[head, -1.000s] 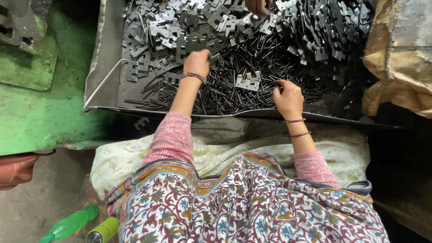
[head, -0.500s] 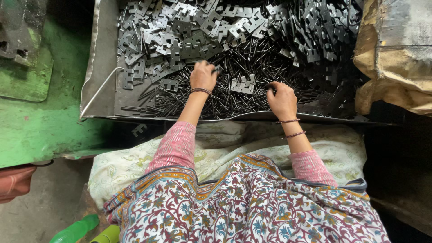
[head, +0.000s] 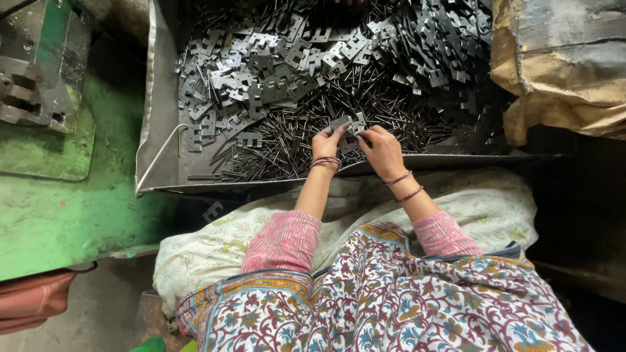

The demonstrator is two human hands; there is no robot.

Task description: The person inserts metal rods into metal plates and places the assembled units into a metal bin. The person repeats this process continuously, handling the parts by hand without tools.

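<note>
A large metal tray [head: 160,171] holds a heap of flat grey E-shaped metal plates [head: 261,65] and thin dark metal strips [head: 280,146]. My left hand [head: 326,145] and my right hand [head: 380,150] meet near the tray's front edge. Together they grip a small stack of metal plates [head: 347,129] between the fingertips, just above the dark strips. Bangles circle both wrists. My pink sleeves and patterned clothing fill the bottom of the view.
A green machine surface [head: 59,208] with a grey metal block [head: 29,78] lies to the left. A brown sack [head: 561,72] stands at the right. A pale floral cloth [head: 222,234] covers the ledge below the tray. A reddish object [head: 32,300] sits at bottom left.
My hands were apart on the strips. They have come together at the tray's middle front, now holding a small stack of plates. The view has shifted.
</note>
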